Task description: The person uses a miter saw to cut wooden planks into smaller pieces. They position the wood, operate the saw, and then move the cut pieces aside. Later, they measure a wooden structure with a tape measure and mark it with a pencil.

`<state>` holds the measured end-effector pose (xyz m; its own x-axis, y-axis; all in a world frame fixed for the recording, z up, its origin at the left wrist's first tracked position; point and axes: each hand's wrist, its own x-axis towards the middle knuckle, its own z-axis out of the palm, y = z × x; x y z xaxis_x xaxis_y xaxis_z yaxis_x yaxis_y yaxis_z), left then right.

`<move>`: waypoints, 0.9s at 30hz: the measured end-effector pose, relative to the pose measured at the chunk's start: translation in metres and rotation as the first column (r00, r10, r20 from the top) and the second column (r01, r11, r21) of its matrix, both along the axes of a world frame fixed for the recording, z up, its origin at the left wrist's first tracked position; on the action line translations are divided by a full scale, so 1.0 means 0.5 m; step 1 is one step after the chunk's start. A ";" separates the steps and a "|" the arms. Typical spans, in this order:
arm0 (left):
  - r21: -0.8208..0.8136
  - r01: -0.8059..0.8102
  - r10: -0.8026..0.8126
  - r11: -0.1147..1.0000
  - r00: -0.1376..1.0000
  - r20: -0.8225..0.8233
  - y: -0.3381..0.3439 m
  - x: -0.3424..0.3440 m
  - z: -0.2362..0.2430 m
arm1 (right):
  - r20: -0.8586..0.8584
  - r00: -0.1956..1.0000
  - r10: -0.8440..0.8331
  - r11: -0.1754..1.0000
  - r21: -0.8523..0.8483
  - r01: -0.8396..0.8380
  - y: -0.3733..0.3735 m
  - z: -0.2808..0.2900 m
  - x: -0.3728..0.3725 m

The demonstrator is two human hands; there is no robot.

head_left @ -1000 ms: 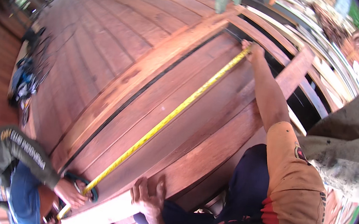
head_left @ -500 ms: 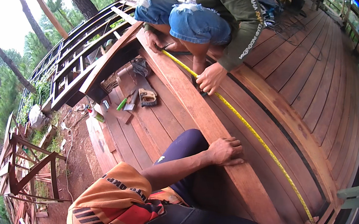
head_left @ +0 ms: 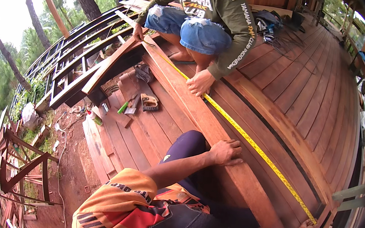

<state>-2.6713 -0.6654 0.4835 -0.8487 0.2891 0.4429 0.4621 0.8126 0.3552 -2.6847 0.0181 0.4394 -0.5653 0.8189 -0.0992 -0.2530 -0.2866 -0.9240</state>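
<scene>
A long reddish wooden plank (head_left: 246, 185) lies diagonally over the deck boards. My left hand (head_left: 225, 152) is closed over its upper edge, fingers curled. At lower right, my right hand (head_left: 307, 227) pinches the near end of a yellow tape measure (head_left: 276, 169), close to the edge of the boards. The blade stretches along the plank's right side toward a crouching co-worker. That person's left hand (head_left: 200, 83) presses the tape near the plank, and their right hand (head_left: 138, 32) is by the plank's far end. The tape's case cannot be made out.
Left of the plank lie a green-handled tool (head_left: 123, 107), a tan and black object (head_left: 149, 102) and a bottle with a red cap (head_left: 95, 118). Dark open framing (head_left: 74, 50) borders the deck at far left. Cables and bags (head_left: 268, 24) are heaped behind the co-worker.
The co-worker's right hand has moved away to the plank's far end, and their left hand has shifted left onto the plank. My left hand stays on the plank. More of my right hand shows.
</scene>
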 end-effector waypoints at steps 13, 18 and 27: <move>0.184 0.117 -0.054 0.976 0.948 -0.313 0.082 0.065 0.000 | -0.025 0.992 -0.120 0.983 0.135 0.122 0.089 0.094 0.234; 0.164 0.123 -0.084 0.979 0.970 -0.227 0.119 0.080 0.025 | -0.040 0.989 -0.139 0.970 0.193 0.144 0.138 0.146 0.264; 0.057 -0.050 0.049 0.997 0.999 0.018 0.060 0.121 -0.004 | 0.021 0.994 -0.105 0.976 0.195 0.099 0.074 0.085 0.244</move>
